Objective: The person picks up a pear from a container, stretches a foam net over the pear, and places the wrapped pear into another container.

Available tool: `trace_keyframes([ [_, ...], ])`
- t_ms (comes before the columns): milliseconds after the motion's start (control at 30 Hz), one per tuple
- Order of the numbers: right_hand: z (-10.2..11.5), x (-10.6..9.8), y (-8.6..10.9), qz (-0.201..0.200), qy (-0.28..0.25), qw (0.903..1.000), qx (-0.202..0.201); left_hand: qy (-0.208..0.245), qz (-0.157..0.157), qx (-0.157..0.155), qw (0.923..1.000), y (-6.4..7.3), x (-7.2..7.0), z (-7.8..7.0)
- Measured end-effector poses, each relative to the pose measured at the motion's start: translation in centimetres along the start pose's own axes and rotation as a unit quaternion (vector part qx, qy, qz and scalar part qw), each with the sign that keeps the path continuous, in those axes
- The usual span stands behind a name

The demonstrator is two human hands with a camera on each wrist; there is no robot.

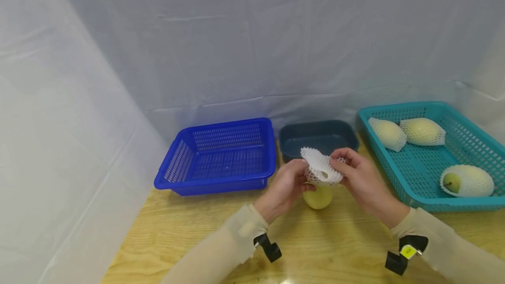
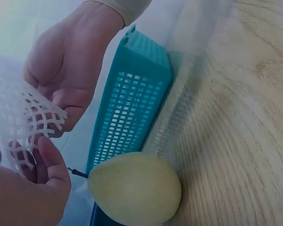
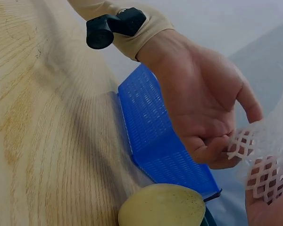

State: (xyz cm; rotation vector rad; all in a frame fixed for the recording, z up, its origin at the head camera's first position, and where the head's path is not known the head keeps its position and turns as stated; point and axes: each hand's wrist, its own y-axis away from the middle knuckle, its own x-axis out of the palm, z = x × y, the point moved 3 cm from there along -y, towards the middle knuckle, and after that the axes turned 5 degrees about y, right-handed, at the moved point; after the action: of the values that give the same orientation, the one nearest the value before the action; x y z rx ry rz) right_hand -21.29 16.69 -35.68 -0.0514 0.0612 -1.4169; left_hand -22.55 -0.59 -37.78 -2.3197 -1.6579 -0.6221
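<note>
Between both hands a white foam net sleeve (image 1: 321, 168) is held up over the table. My left hand (image 1: 285, 187) pinches its left edge, thumb and fingers curled on the mesh. The right hand (image 1: 360, 181) grips the opposite edge. An opening shows in the sleeve in the head view. Beneath it a bare yellow pear (image 1: 318, 197) stands on the wooden table, partly covered by the sleeve in the head view. Both wrist views show the pear (image 2: 136, 189) with its dark stem, apart from the fingers.
A blue basket (image 1: 226, 183) stands to the left, a dark teal tub (image 1: 318, 126) behind the hands. At the right, a turquoise basket (image 1: 418, 161) holds several pears in foam nets, one being a netted pear (image 1: 473, 182) near its front. White sheeting (image 1: 252, 47) hangs behind.
</note>
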Motion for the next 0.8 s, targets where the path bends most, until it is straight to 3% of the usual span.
trace_keyframes([
  [267, -0.7, -0.6, -0.1, -0.015, 0.044, 0.9989, 0.001, -0.021, -0.058, 0.012, 0.9981, -0.3, -0.8, 1.3],
  [500, -2.3, -1.2, -0.8, -0.033, 0.089, 0.9952, 0.023, -0.068, -0.116, 0.003, 0.9909, -0.4, -1.4, 2.4],
  [633, -3.2, -1.4, -1.1, -0.038, 0.107, 0.993, 0.035, -0.105, -0.135, 0.003, 0.9853, -0.5, -1.6, 2.8],
  [800, -4.2, -1.5, -1.2, -0.036, 0.11, 0.9921, 0.049, -0.147, -0.136, -0.012, 0.9797, -0.8, -2.3, 3.3],
])
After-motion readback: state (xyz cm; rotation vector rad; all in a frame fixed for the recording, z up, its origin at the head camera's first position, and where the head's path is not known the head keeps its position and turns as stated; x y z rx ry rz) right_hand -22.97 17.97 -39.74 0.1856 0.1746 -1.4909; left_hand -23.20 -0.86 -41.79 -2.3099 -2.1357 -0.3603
